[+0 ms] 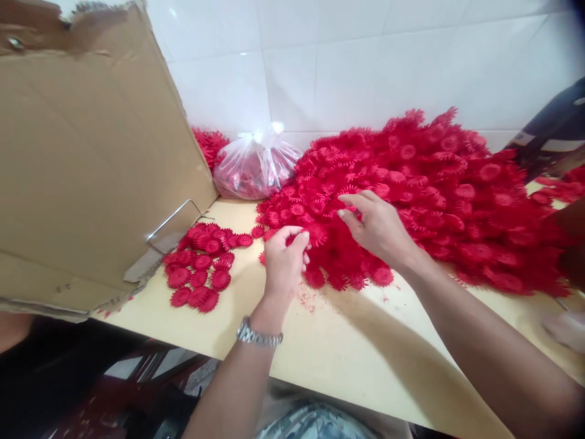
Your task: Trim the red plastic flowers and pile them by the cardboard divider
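Observation:
My left hand [286,259], with a metal-band watch [259,335] at its wrist, is closed in a pinch over the table, by the near left edge of a big heap of red fringed discs [439,189]. Whatever lies between its fingertips is hidden against the red behind. My right hand [377,225] hovers over the front of the heap, thumb and forefinger apart, nothing visible between them. Left of my left hand lies a smaller group of red discs [198,268], flat and partly overlapping. Small red scraps [311,299] are scattered just in front of the heap.
A cardboard sheet [91,158] with a bent wire [171,219] stands at the left. A tied clear plastic bag [256,164] sits against the tiled wall [342,73]. The pale tabletop [333,360] ends near me. Other people's dark clothing shows at both sides.

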`<act>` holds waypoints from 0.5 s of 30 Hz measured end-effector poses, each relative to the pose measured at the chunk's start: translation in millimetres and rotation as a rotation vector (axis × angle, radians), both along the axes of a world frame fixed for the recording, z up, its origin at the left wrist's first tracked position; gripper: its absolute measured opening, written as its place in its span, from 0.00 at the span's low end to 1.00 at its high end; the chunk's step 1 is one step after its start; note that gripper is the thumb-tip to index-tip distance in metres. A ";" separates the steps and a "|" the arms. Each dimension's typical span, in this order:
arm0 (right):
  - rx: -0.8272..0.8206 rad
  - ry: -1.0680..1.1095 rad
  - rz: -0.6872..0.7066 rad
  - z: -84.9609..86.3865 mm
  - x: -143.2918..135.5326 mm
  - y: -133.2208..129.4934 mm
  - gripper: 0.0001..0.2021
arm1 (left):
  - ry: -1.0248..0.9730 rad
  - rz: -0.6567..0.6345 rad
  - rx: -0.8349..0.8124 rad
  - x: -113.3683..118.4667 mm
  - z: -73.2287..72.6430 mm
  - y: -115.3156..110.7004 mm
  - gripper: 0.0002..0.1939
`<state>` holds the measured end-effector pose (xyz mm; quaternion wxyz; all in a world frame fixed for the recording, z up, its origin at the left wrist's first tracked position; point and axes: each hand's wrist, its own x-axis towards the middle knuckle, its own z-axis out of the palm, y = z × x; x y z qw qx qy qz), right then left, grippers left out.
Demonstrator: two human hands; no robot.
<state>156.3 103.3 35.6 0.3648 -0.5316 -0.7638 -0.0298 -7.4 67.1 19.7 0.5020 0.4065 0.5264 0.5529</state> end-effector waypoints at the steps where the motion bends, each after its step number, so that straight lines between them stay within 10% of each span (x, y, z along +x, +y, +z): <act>1: 0.013 -0.062 -0.018 -0.7 1.2 4.5 0.13 | 0.049 0.002 -0.037 -1.6 0.3 10.4 0.07; 5: 0.027 -0.093 0.015 -7.4 6.5 -7.6 0.14 | 0.032 -0.004 -0.045 -17.7 -4.5 16.9 0.18; 15: -0.431 0.144 0.469 -20.4 -22.6 -67.0 0.13 | -0.299 -0.171 -0.163 -12.5 -22.6 -56.2 0.07</act>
